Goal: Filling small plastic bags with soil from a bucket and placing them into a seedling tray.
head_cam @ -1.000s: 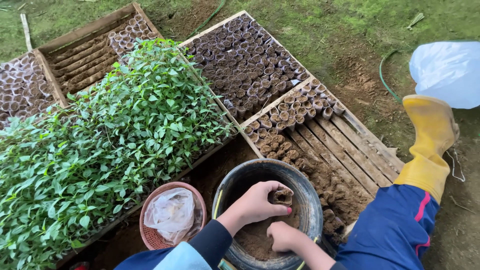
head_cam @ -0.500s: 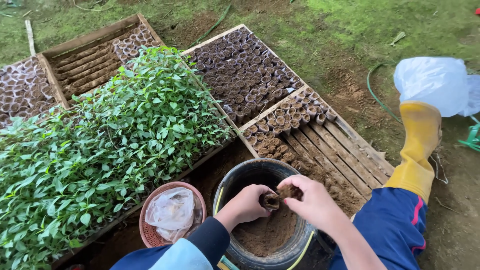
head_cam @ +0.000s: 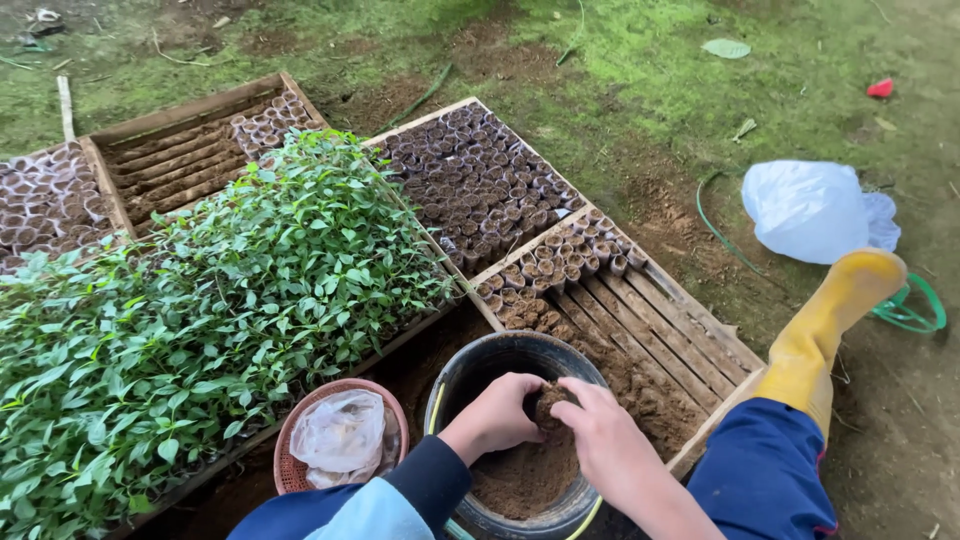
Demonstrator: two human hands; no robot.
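Over the black bucket (head_cam: pixel 470 372) of brown soil, the left hand (head_cam: pixel 500 412) grips a small soil-filled pot (head_cam: pixel 547 402) while the right hand's (head_cam: pixel 598 437) fingers close on its top — held there so spills drop back in — beside the half-filled wooden tray (head_cam: pixel 690 335).

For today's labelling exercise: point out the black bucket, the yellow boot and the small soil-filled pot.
black bucket (head_cam: pixel 470 365): head view, bare left rim.
yellow boot (head_cam: pixel 820 325): head view, middle of the shaft.
small soil-filled pot (head_cam: pixel 547 402): head view, soil top showing between the hands.
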